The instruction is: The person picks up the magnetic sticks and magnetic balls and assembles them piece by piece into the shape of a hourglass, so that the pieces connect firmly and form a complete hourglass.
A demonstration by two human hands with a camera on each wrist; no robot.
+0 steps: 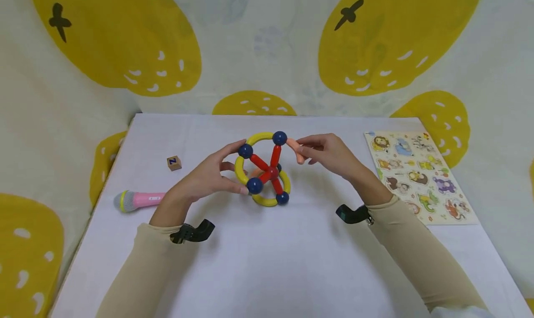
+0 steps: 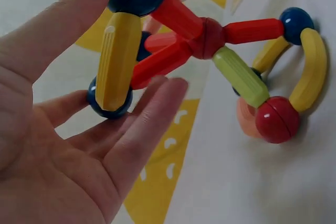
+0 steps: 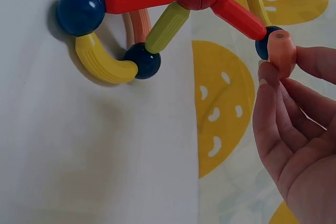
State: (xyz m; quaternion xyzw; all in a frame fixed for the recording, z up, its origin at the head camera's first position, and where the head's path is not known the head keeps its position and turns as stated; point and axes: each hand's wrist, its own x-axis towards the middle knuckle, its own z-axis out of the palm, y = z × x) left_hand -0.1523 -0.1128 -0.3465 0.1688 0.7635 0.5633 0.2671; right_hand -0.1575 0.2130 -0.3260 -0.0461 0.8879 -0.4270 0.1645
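A construction of magnetic rods and balls (image 1: 273, 173) stands mid-table, red rods spreading from a red ball to blue balls, with yellow curved rods around the outside. My left hand (image 1: 204, 176) grips it from the left, thumb at the near blue ball (image 1: 254, 186) and a fingertip at another blue ball (image 1: 245, 150). Between thumb and fingers, my right hand (image 1: 331, 155) pinches a curved peach rod (image 1: 297, 152), whose far end meets the top blue ball (image 1: 279, 137). Lower down, the left wrist view shows a light green rod (image 2: 241, 77) joined to a red ball (image 2: 277, 120).
A pink toy microphone (image 1: 142, 200) lies left, partly behind my left wrist. Beyond it sits a small wooden letter block (image 1: 174, 163). An animal puzzle board (image 1: 419, 176) lies at the right of the white table (image 1: 283, 262), beside my right forearm. Patterned cloth hangs behind.
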